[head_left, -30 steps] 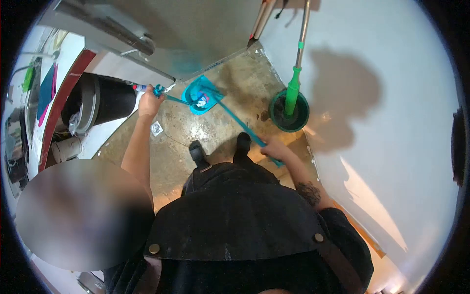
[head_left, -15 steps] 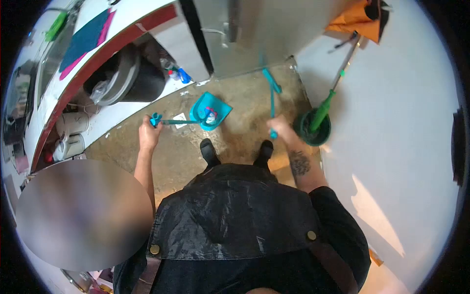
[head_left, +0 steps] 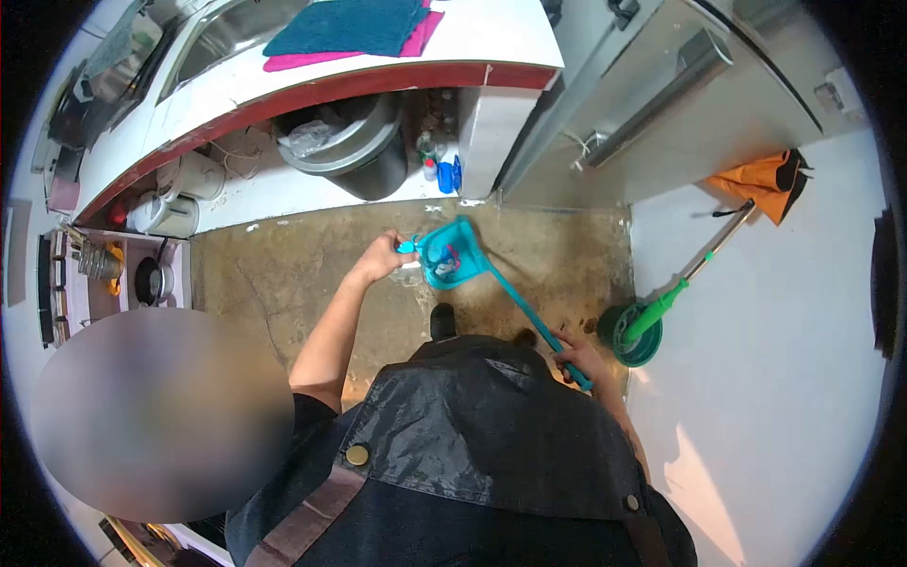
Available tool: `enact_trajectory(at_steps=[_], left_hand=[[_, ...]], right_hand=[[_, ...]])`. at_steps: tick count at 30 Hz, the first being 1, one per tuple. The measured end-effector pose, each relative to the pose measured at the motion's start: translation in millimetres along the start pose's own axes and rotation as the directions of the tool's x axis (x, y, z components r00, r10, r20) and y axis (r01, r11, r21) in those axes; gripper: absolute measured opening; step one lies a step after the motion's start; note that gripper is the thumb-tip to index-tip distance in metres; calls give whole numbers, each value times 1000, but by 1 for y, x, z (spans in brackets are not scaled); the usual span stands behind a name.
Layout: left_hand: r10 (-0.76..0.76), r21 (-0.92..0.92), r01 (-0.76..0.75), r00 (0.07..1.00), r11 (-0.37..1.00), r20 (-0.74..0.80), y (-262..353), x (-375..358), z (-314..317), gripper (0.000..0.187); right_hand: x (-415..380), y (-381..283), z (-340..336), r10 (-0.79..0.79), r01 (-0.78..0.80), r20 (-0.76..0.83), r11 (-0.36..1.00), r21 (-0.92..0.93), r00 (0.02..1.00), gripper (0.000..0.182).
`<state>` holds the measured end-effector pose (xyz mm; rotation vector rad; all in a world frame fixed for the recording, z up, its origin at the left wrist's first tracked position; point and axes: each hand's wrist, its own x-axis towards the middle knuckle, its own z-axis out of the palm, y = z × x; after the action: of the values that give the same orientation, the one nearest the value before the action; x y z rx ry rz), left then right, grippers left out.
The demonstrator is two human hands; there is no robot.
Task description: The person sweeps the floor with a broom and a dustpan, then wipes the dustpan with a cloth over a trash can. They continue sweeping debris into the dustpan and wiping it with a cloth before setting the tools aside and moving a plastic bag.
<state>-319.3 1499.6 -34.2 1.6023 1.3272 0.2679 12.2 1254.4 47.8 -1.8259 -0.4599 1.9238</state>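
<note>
My left hand is closed on the end of the turquoise dustpan's handle. The dustpan is in front of my feet, with small white, blue and pink bits inside it. Fingers of my right hand are wrapped round a turquoise stick, near its lower end. This stick slants up and left to the right edge of the dustpan; no brush head can be made out there.
Under a curved white counter stand a grey bin and small bottles. A steel door is ahead. At the right wall, a green-handled mop leans in a dark green bucket. Cloths lie on the counter.
The view has turned left. My right hand has drawn back nearer my body, and its stick now reaches the dustpan instead of standing apart from it. My left hand still holds the dustpan's handle.
</note>
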Motion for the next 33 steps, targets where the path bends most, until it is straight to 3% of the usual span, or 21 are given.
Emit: enact_trajectory(at_steps=[2, 5, 6, 8, 10, 12, 13, 14, 16, 17, 18, 20, 22, 23, 24, 25, 26, 28, 33], left_hand=[[-32, -75, 48, 978, 996, 207, 1, -4, -6, 43], [-67, -72, 93, 952, 993, 299, 8, -17, -14, 50], [-60, -80, 93, 937, 992, 345, 10, -18, -15, 54], [-50, -79, 78, 949, 994, 310, 11, -21, -19, 57], [-61, -54, 82, 948, 995, 313, -3, -31, -27, 61], [-7, -283, 52, 987, 958, 159, -14, -26, -39, 64], [-95, -291, 119, 991, 949, 93, -21, -22, -50, 63], [-84, -299, 109, 992, 948, 93, -30, -12, -61, 63], [-308, -758, 286, 944, 587, 118, -63, 20, -83, 64], [-325, -842, 242, 942, 483, 84, -84, 43, -92, 65], [-312, -836, 248, 945, 489, 97, -102, 68, -101, 65], [-501, -953, 167, 865, 252, 20, -128, 115, -119, 70], [-520, -994, 43, 854, 104, -18, -136, 151, -133, 79], [-492, -1000, -8, 871, 0, -7, -148, 170, -137, 78], [-465, -993, -57, 885, -105, -2, -158, 188, -140, 77], [-493, -954, -19, 859, -299, 137, -160, 200, -145, 74], [-494, -952, -9, 856, -306, 150, -165, 204, -145, 74], [-470, -967, -29, 877, -252, 96, -173, 209, -143, 72], [-502, -927, -36, 848, -373, 170, -182, 213, -137, 48]], right_hand=[[-7, -7, -1, -30, 30, -5, 999, 22, 1000, 42], [-9, -7, -10, -15, 8, 54, 992, 127, 998, 28], [-3, -4, -14, -89, 72, 65, 972, 224, 994, 22], [13, -16, -18, -178, 141, 92, 937, 320, 980, 18], [23, -18, -15, -163, 166, -40, 909, 382, 986, 18], [25, -20, -2, -164, 172, -55, 900, 401, 985, 20], [24, -20, 4, -161, 178, -76, 893, 414, 984, 21], [24, -20, 10, -158, 186, -101, 885, 427, 982, 23], [24, -14, 23, -158, 211, -151, 864, 457, 976, 23], [25, -10, 33, -153, 230, -192, 839, 494, 970, 24], [24, -7, 47, -153, 240, -208, 831, 502, 966, 24], [17, -2, 73, -129, 343, -387, 757, 557, 913, 19], [16, 17, 89, -131, 381, -409, 684, 622, 903, 21], [17, 23, 98, -139, 405, -410, 603, 687, 901, 23], [18, 30, 106, -135, 410, -421, 608, 679, 897, 23], [17, 30, 120, -92, 475, -543, 620, 624, 835, 24], [17, 30, 130, -48, 529, -654, 635, 564, 755, 24], [12, 29, 146, -1, 521, -657, 611, 596, 754, 26], [8, 48, 162, 108, 539, -702, 563, 627, 704, 31]])
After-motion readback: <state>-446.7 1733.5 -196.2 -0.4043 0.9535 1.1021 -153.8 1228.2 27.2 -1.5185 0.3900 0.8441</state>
